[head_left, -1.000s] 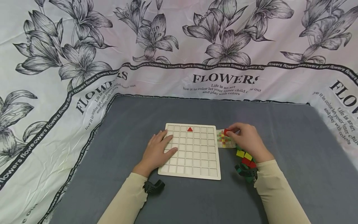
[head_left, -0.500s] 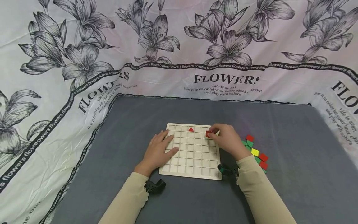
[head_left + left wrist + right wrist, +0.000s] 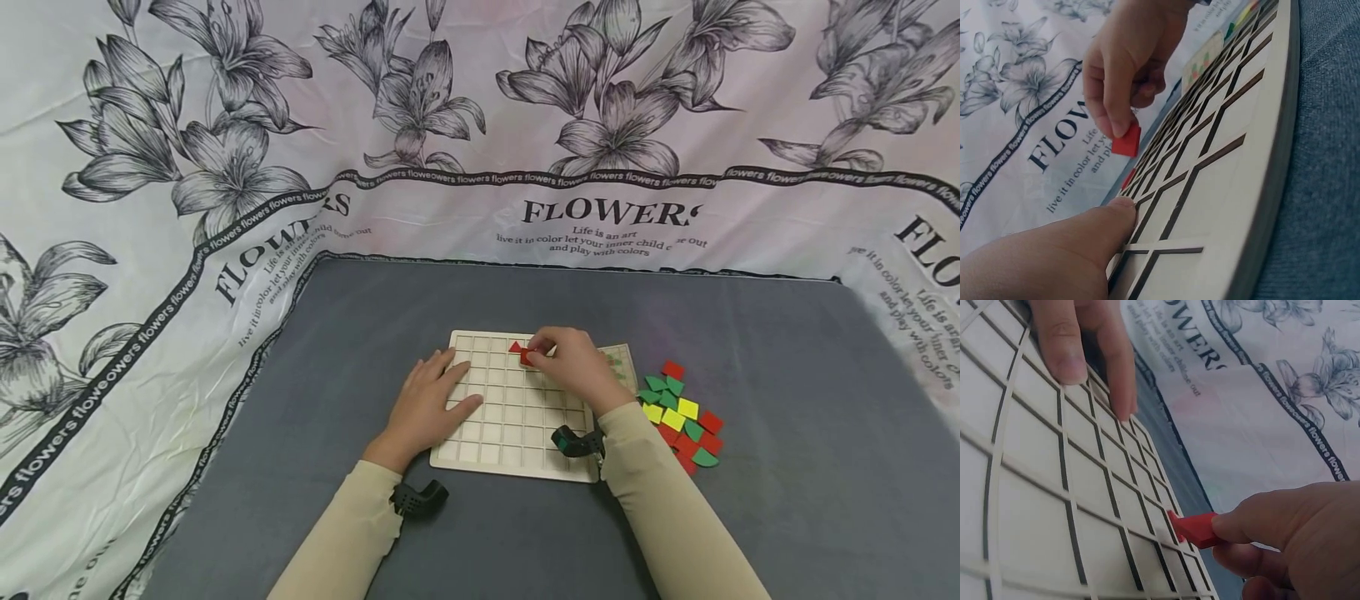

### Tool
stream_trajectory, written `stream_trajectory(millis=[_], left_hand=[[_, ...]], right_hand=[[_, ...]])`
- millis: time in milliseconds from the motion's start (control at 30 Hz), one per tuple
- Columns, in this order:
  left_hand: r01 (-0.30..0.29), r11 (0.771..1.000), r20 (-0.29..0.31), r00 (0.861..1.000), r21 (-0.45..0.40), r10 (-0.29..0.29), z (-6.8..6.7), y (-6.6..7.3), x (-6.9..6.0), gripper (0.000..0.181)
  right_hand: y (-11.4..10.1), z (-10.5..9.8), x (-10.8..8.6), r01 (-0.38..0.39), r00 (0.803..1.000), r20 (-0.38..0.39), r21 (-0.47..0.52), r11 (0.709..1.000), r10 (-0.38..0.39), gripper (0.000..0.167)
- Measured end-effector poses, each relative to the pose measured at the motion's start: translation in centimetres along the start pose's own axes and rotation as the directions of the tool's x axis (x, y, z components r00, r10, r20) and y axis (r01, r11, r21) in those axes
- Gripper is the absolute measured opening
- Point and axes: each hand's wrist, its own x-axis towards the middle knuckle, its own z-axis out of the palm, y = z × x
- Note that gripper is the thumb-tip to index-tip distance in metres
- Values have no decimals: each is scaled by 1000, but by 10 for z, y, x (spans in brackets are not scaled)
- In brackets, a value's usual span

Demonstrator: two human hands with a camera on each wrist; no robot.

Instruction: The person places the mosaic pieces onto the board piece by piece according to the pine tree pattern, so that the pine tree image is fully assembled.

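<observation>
A cream board with a grid of square recesses lies on the table. My left hand rests on its left side, fingers spread and straight. Between thumb and fingertips, my right hand pinches a red square tile over the board's top rows. That tile hangs tilted above the grid in the left wrist view. Just beside it, a red triangle sits in a top-row cell. In the right wrist view, the held tile partly covers the triangle.
Right of the board lies a pile of red, green and yellow tiles, some square and some leaf-shaped. A patterned card lies at the board's right edge, partly behind my right hand. A flower-printed cloth borders the grey table.
My right hand has carried the red square tile left, from over the card to next to the red triangle. More of the tile pile now shows. My left hand stays on the board.
</observation>
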Motion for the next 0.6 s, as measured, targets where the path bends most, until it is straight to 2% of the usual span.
stream_trajectory(millis=[300,600], left_hand=[[3,1000,11,1000,0,-3,2,-1,1,65],[2,1000,12,1000,8,-2,1,-1,0,65]], right_hand=[[1,16,10,-8,1000,20,31,999,8,12],[5,20,10,12,1000,25,13,1000,-13,15]])
